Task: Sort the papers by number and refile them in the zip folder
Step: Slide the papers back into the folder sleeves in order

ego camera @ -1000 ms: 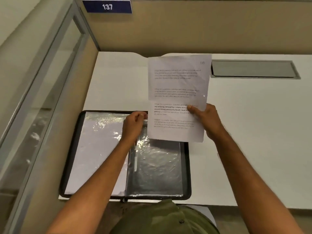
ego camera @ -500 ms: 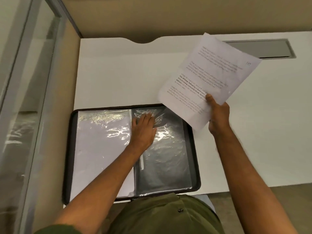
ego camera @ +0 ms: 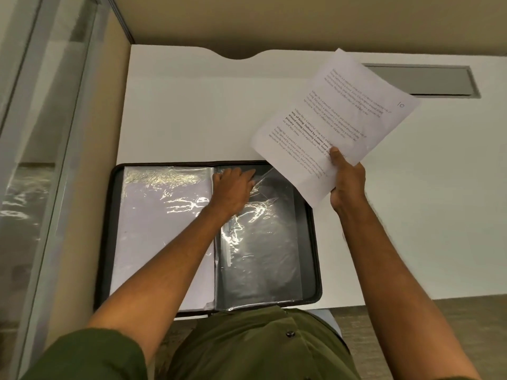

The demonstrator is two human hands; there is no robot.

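Note:
A black zip folder (ego camera: 311, 242) lies open on the white desk, near its front edge. Its left page (ego camera: 162, 231) is a clear sleeve with white paper inside. The right sleeve (ego camera: 263, 259) looks dark and crinkled. My left hand (ego camera: 233, 189) rests at the top of the right sleeve by the spine, fingers on the plastic. My right hand (ego camera: 347, 182) holds a printed sheet (ego camera: 333, 117) by its lower edge, tilted, above the folder's upper right corner. A handwritten 10 sits in the sheet's corner.
A beige partition (ego camera: 274, 20) closes the back of the white desk (ego camera: 178, 111), and a glass panel (ego camera: 35, 133) stands along the left. A grey cable hatch (ego camera: 439, 80) is set into the desk at the back right.
The sheet has swung from upright in front of me to a tilt on the right. My left hand moved from pinching the sleeve's top edge to lying flat on it.

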